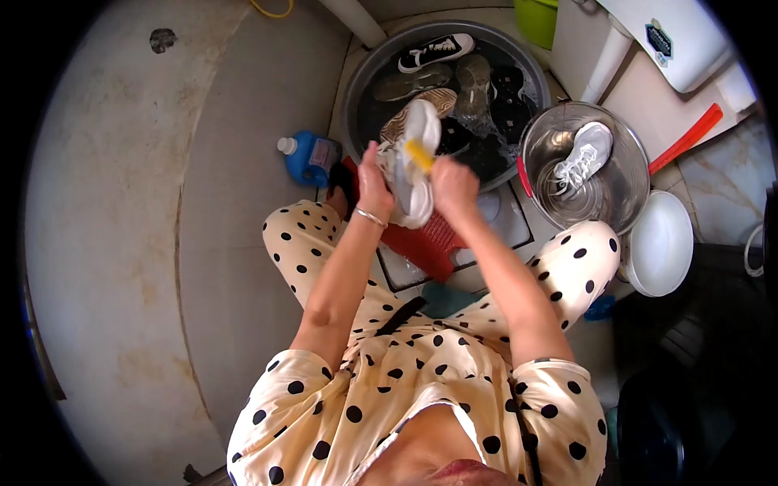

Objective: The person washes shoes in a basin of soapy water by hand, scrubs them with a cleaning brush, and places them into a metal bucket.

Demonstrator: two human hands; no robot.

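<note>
My left hand (375, 182) is closed on the side of a white shoe (422, 123), holding it sole to the right above a red washboard (421, 247). In my right hand (455, 189) is a yellow-handled brush (419, 155), pressed against or just over the shoe; motion blur hides its bristles. Right behind the shoe stands a large grey basin (350, 109) of dark water. Several shoes lie in it, among them a black-and-white sneaker (436, 52) and an olive-grey shoe (473, 87).
To the right, a metal bucket (539, 198) holds another white sneaker (590, 148). Beside it are a white bowl (660, 243) and a red handle (687, 139). A blue bottle (311, 159) stands left of the basin, near the wall. A green bucket (536, 20) is at the back.
</note>
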